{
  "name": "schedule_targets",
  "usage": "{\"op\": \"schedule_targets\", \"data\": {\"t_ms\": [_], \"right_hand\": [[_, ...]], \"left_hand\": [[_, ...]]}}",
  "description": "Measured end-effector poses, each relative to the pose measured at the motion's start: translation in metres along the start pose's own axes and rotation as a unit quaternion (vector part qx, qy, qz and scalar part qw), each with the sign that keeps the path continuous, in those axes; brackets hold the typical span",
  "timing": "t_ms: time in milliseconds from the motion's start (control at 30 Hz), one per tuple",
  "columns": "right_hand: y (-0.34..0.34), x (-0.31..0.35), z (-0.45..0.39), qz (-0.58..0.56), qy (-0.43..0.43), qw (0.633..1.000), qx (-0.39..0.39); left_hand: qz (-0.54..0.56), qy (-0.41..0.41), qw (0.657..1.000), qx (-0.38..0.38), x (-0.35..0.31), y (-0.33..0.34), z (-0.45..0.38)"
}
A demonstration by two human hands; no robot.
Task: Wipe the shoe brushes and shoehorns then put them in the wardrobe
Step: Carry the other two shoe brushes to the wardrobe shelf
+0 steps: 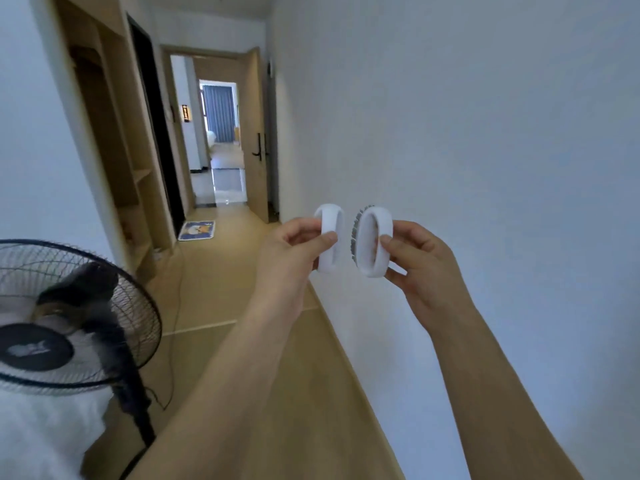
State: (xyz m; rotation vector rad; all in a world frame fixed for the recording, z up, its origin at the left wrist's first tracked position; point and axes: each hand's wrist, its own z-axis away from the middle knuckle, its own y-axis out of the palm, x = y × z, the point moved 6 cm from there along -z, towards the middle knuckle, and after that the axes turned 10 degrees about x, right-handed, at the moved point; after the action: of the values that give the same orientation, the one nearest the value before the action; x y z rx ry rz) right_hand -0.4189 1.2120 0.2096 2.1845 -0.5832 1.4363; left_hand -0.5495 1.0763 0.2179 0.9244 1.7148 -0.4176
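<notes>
Left hand [294, 242] pinches a white oval plastic brush [329, 237]; right hand [420, 258] pinches its grey-bristled twin [374, 245]. Fingertip holds on the rims risk a drop.

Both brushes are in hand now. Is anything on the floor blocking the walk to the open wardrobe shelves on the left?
The standing fan at lower left, its cord trailing across the floor, lies between you and the wardrobe. Left hand and right hand each hold a brush.
</notes>
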Motion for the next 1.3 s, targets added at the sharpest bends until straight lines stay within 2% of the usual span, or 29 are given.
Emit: {"op": "schedule_targets", "data": {"t_ms": [333, 567, 867, 1067, 1300], "right_hand": [[0.013, -0.083, -0.154, -0.046, 0.043, 0.993, 0.103], [0.02, -0.139, -0.281, -0.035, 0.046, 0.994, 0.093], [0.035, -0.189, -0.454, -0.037, 0.039, 0.996, 0.07], [0.044, -0.246, -0.552, -0.054, 0.049, 0.995, 0.075], [0.058, -0.317, -0.694, -0.082, 0.054, 0.987, 0.127]], "left_hand": [[-0.018, 0.008, 0.994, -0.108, 0.061, -0.062, -0.119], [-0.027, 0.02, 0.995, -0.097, 0.107, -0.102, -0.247], [-0.061, 0.017, 0.996, -0.068, 0.135, -0.161, -0.425], [-0.058, -0.01, 0.994, -0.094, 0.184, -0.201, -0.513], [-0.092, -0.001, 0.986, -0.142, 0.234, -0.244, -0.631]]}}
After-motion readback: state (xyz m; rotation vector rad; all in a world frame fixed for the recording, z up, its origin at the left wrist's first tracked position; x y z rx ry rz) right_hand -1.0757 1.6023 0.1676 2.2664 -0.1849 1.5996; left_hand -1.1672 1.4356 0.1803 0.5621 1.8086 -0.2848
